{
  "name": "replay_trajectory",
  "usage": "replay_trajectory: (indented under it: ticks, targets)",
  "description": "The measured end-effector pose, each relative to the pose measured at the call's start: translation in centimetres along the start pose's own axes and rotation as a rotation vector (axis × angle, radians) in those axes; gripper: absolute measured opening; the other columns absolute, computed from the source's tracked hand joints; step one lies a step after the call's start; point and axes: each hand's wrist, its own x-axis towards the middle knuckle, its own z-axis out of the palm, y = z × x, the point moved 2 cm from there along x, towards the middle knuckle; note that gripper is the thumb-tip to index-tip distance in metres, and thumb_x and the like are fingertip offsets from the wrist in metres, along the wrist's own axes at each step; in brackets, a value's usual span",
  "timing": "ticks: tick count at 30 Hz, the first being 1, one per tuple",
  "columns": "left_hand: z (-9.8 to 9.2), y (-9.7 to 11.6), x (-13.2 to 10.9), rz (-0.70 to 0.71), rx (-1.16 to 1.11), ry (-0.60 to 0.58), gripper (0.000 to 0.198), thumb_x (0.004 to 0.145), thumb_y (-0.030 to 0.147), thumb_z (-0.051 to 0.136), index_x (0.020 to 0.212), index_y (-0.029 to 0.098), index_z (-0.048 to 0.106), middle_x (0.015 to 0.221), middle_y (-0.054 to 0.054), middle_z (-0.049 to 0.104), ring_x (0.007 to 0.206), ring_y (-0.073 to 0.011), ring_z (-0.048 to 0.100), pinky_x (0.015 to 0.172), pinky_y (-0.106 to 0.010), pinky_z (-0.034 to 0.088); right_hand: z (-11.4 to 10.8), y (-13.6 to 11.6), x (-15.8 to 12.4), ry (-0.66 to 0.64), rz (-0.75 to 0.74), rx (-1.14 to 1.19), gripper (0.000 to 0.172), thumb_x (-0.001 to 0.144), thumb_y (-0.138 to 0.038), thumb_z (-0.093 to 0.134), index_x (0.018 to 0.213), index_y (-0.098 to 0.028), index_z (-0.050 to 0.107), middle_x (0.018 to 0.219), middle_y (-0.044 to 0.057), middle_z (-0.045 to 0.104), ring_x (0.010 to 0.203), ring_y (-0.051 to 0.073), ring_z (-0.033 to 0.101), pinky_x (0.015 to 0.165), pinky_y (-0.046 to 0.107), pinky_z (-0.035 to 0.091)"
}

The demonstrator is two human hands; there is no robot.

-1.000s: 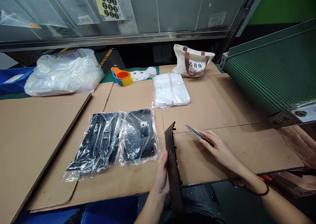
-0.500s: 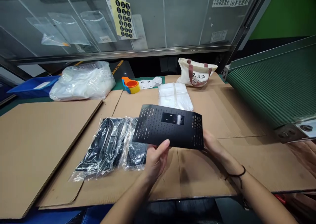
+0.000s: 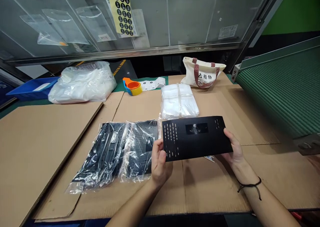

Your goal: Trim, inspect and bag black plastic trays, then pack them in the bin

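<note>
A black slotted panel (image 3: 197, 142) is held above the cardboard, between both hands. Rows of small slots show at its two ends, and a glossy dark rectangle lies near its upper middle. My left hand (image 3: 160, 163) grips its left edge, thumb on the face. At the right edge, my right hand (image 3: 233, 148) is closed on the panel, its thumb at the upper corner. Left of my left hand lie black parts in a clear plastic bag (image 3: 107, 153) and another bagged black panel (image 3: 140, 150). A banded stack of clear bags (image 3: 178, 102) sits just behind the held panel.
A green ribbed conveyor belt (image 3: 287, 87) rises at the right. Along the back are a cloth bag (image 3: 202, 74), a tape dispenser (image 3: 132, 87), a big plastic bundle (image 3: 82, 83) and a blue tray (image 3: 32, 88). Cardboard (image 3: 45, 137) lies raised at the left.
The panel has moved right and has been turned, its slant changed. My left hand has shifted from its lower edge to its left edge; my right thumb now shows on it.
</note>
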Motion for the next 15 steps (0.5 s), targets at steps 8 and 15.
replay_trajectory:
  ticks: [8,15]
  targets:
    - [-0.27,-0.09,-0.65,0.084,0.196,-0.062,0.057,0.091,0.039,0.051,0.145,0.031,0.037,0.150,-0.003,0.041,0.139,-0.0256,0.034,0.118,-0.039,0.024,0.31,0.55,-0.27,-0.013,0.051,0.021,0.029,0.063,-0.049,0.078,0.082,-0.027,0.076,0.086,0.001,0.078,0.097,0.029,0.071,0.101,0.047,0.049]
    - [-0.53,-0.50,-0.70,0.051,0.341,-0.167,0.095,0.077,0.045,0.071,0.152,0.032,0.013,0.157,-0.008,0.026,0.143,-0.0313,0.024,0.120,-0.049,0.015,0.02,0.70,-0.32,0.040,0.082,0.041,0.030,0.065,-0.049,0.075,0.084,-0.026,0.075,0.084,0.000,0.078,0.099,0.029,0.070,0.101,0.045,0.049]
